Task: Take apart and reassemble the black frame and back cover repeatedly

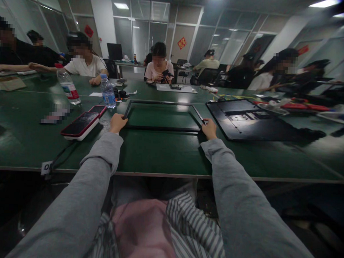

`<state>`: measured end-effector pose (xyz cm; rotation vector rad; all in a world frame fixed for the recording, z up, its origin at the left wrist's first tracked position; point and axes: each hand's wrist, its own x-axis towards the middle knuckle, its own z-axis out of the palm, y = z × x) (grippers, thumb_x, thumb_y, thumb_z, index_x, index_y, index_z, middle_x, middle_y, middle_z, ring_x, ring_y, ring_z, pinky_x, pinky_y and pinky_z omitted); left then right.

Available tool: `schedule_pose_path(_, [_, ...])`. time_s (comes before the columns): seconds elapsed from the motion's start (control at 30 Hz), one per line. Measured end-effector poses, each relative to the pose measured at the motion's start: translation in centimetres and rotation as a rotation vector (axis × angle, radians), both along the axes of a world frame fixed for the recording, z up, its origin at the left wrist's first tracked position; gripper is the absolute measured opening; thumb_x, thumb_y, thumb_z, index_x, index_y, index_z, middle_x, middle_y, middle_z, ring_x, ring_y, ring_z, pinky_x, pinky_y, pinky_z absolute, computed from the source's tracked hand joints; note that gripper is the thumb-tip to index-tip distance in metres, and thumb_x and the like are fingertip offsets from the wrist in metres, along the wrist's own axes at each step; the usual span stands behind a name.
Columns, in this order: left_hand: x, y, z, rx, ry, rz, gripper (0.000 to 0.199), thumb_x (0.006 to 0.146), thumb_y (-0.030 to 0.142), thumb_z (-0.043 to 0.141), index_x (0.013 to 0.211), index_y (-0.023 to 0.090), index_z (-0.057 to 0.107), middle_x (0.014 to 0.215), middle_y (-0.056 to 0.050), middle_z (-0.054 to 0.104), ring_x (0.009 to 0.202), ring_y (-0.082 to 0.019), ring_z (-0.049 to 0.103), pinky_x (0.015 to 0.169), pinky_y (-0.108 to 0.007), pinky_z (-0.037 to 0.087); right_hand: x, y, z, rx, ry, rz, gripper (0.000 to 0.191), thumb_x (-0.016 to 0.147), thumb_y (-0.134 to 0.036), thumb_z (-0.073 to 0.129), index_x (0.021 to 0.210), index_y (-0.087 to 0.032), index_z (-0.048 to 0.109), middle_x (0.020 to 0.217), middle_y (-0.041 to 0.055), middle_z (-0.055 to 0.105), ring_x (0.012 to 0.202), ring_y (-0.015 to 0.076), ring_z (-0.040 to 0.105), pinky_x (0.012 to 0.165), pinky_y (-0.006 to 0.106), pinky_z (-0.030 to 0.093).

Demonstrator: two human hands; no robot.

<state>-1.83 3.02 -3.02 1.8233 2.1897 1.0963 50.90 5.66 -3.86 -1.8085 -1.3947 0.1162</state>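
A thin black rectangular frame (163,128), like a screen bezel, is held just over the green table in front of me. Green tabletop shows through its opening. My left hand (118,123) is closed round its left side near the front corner. On the opposite side my right hand (209,128) grips the right edge, also near the front corner. To the right of that hand lies a large dark flat panel (246,119), apparently a screen's back part, with its inner fittings facing up. Whether the frame touches the table I cannot tell.
Left of the frame are a phone on a white power bank (82,125), a blue-labelled water bottle (107,94) and a red-capped bottle (68,85). A white sheet (176,88) lies across the green table (159,155). Several people sit around; one opposite (159,69) holds something dark.
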Motion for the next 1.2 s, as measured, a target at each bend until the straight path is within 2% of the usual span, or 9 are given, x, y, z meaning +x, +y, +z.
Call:
schedule_pose_path(0.3, [0.17, -0.1, 0.22, -0.033, 0.013, 0.001, 0.019, 0.086, 0.032, 0.069, 0.092, 0.018, 0.082, 0.102, -0.016, 0.077, 0.107, -0.035, 0.07, 0.097, -0.042, 0.05, 0.09, 0.17, -0.2, 0.008, 0.076, 0.024, 0.048, 0.07, -0.02, 0.054, 0.114, -0.012, 0.07, 0.108, 0.0155, 0.071, 0.103, 0.0282, 0.065, 0.101, 0.045, 0.049])
schedule_pose_path(0.47, [0.31, -0.15, 0.32, -0.031, 0.001, -0.007, 0.02, 0.088, 0.033, 0.067, 0.091, 0.019, 0.082, 0.101, -0.016, 0.077, 0.106, -0.034, 0.07, 0.096, -0.041, 0.05, -0.14, 0.03, -0.07, 0.063, 0.057, 0.073, 0.045, 0.07, -0.02, 0.055, 0.112, -0.016, 0.071, 0.107, 0.0139, 0.073, 0.109, 0.0291, 0.064, 0.102, 0.046, 0.049])
schedule_pose_path(0.67, [0.27, -0.07, 0.41, -0.069, 0.075, -0.004, 0.028, 0.091, 0.036, 0.063, 0.099, 0.017, 0.082, 0.107, -0.017, 0.077, 0.107, -0.033, 0.069, 0.093, -0.039, 0.05, -0.18, -0.19, -0.07, -0.035, -0.022, 0.044, 0.049, 0.075, -0.018, 0.053, 0.121, -0.012, 0.071, 0.116, 0.0175, 0.072, 0.113, 0.031, 0.064, 0.104, 0.048, 0.047])
schedule_pose_path(0.93, [0.26, 0.07, 0.63, -0.154, 0.207, 0.004, 0.035, 0.096, 0.039, 0.053, 0.107, 0.018, 0.08, 0.113, -0.013, 0.076, 0.108, -0.028, 0.068, 0.088, -0.033, 0.05, -0.31, -0.29, -0.17, -0.111, -0.122, 0.01, 0.052, 0.083, -0.017, 0.05, 0.13, -0.014, 0.07, 0.118, 0.0167, 0.071, 0.119, 0.0318, 0.06, 0.104, 0.048, 0.047])
schedule_pose_path(1.2, [0.47, -0.06, 0.58, -0.138, 0.195, 0.02, 0.035, 0.096, 0.037, 0.053, 0.105, 0.017, 0.08, 0.113, -0.014, 0.075, 0.106, -0.028, 0.068, 0.088, -0.033, 0.051, -0.03, 0.03, -0.43, -0.112, -0.111, 0.013, 0.049, 0.083, -0.018, 0.052, 0.128, -0.017, 0.071, 0.117, 0.015, 0.071, 0.12, 0.0316, 0.059, 0.106, 0.051, 0.045])
